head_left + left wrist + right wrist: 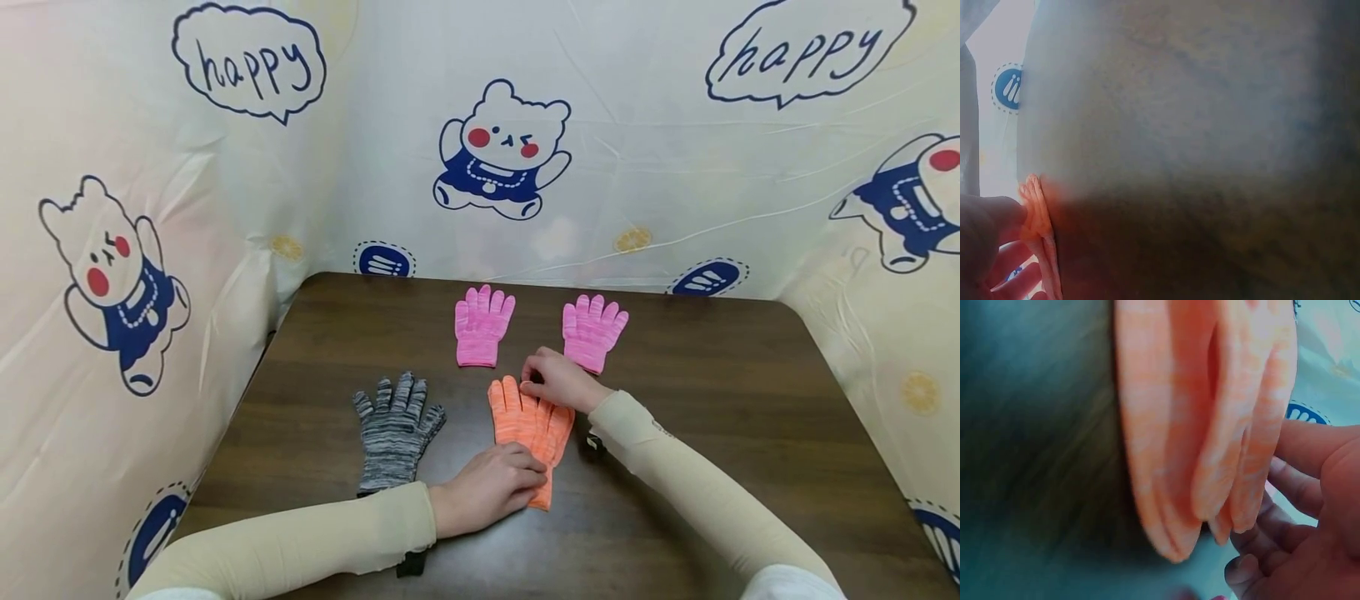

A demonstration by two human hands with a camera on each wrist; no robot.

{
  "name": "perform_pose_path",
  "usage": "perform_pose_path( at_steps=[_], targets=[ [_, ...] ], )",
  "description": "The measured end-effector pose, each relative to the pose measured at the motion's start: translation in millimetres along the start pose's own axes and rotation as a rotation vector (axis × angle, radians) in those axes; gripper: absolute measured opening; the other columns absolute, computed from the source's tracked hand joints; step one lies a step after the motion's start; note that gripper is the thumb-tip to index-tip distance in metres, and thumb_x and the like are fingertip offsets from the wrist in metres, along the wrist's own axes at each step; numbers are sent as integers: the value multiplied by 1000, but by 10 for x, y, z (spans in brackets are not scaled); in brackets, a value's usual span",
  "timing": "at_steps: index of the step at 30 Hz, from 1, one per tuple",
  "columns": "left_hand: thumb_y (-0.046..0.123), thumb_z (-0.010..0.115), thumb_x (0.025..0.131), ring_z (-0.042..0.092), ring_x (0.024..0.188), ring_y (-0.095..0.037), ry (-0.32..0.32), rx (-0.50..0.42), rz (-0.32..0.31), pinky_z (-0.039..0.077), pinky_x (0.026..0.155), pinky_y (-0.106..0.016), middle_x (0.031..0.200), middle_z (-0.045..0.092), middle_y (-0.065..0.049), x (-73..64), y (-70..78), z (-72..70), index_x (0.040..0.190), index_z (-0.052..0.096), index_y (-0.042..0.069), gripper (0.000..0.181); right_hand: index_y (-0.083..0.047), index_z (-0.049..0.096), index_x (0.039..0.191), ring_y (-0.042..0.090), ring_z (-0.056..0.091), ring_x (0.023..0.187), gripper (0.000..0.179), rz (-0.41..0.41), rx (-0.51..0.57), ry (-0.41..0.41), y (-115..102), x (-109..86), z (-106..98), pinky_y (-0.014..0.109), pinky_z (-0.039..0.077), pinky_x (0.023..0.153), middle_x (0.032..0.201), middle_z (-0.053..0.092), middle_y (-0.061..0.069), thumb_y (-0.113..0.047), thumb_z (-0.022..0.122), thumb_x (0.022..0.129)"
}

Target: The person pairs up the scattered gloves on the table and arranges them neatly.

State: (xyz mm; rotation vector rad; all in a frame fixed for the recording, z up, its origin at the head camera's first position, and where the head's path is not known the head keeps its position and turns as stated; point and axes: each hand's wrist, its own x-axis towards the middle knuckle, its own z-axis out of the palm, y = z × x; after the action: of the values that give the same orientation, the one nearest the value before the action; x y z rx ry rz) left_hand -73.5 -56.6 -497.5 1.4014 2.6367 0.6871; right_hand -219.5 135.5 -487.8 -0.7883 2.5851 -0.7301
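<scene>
Table [727, 358]: dark brown wood grain, rounded far corners. Pale, creased cloth [375, 167] behind and to both sides. Printed on it: centre bear [491, 171] in blue, cheeks red, one eye winking; left bear [137, 308] tilted; right bear [918, 204] cut by frame edge. Two "happy" bubbles [251, 65] high up. Lower: yellow citrus slices [633, 240], dash-bordered blue ovals [384, 262].

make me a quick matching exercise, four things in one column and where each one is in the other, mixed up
Things
1. pink gloves
2. gray striped glove
3. left hand
4. right hand

Places
A. on the lower, cuff-side part of the orange glove
B. lying flat, left of the orange glove
C. at the finger end of the orange glove
D. near the far edge of the table

Pairs: 1-D, 2-B, 3-A, 4-C
</scene>
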Motion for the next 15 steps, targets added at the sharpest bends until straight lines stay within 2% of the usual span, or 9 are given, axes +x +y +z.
perform_pose_path(
  at_steps=[3, 10, 15],
  targets=[
    [21, 68, 102, 62, 117, -12, 8, -8, 5, 50, 101, -28, 124, 72, 3, 2, 0, 11, 123, 77, 15, 23, -13, 64, 93, 14, 53, 75, 10, -2, 3, 5, -7, -5, -10, 28, 47, 66, 86, 58, 0, -16, 72, 99],
    [19, 68, 102, 62, 116, -13, 11, -26, 8, 50, 100, -26, 124, 72, 2, 2, 11, 10, 122, 78, 14, 22, -11, 58, 92, 15, 51, 69, 15, 18, -1, 61, 14, -25, -52, 27, 44, 61, 78, 57, 0, -9, 72, 98],
    [20, 68, 102, 61, 117, -13, 7, -32, 1, 49, 101, -27, 124, 72, 1, 4, 19, -7, 121, 78, 13, 22, -11, 64, 96, 16, 53, 76, 11, -5, -94, 62, -25, 7, -56, 31, 48, 68, 83, 59, 0, -13, 74, 96]
  ],
)
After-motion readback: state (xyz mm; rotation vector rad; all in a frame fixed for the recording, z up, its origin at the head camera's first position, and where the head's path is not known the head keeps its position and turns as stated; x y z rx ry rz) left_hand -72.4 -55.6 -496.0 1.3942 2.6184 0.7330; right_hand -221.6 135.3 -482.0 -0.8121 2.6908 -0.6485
